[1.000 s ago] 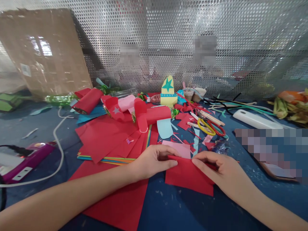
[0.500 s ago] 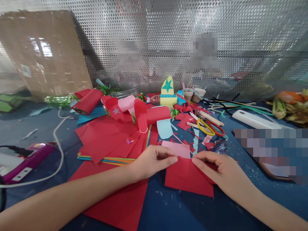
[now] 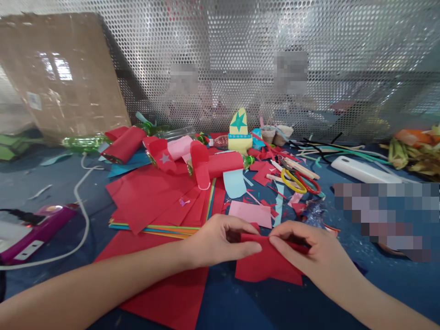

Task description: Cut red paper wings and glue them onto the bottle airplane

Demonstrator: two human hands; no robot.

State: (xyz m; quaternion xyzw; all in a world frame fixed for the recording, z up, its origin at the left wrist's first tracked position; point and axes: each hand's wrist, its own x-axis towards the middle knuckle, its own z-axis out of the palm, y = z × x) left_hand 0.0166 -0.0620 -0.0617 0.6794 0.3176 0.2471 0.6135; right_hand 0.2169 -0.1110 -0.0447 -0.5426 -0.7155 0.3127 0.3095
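A perforated metal screen (image 3: 220, 55) backs a cluttered blue table (image 3: 244, 307), with a taped cardboard panel (image 3: 65, 78) leaning at the left. Two small cups (image 3: 268, 134) stand near the screen, their contents too small to make out; a green plastic bottle (image 3: 84, 143) lies before the cardboard, and bottles wrapped in red paper (image 3: 225, 163) lie at center. Around them are a yellow paper shape with a green star (image 3: 239, 121), yellow- and red-handled scissors (image 3: 294, 181), a white power strip with purple sides (image 3: 37, 233) and scattered scraps. A pink rectangle (image 3: 250, 214) lies just beyond the hands, a fanned paper stack (image 3: 154, 228) to their left. The small red sheet (image 3: 268, 268), centered at the near side of the table, has a folded top edge and a wavy lower one (a larger red sheet (image 3: 168, 295) lies to its left). The right hand (image 3: 312, 245) pinches its top edge between thumb and forefinger; the left hand (image 3: 218, 240) curls around the upper left portion, thumb in front, though how firmly cannot be told.
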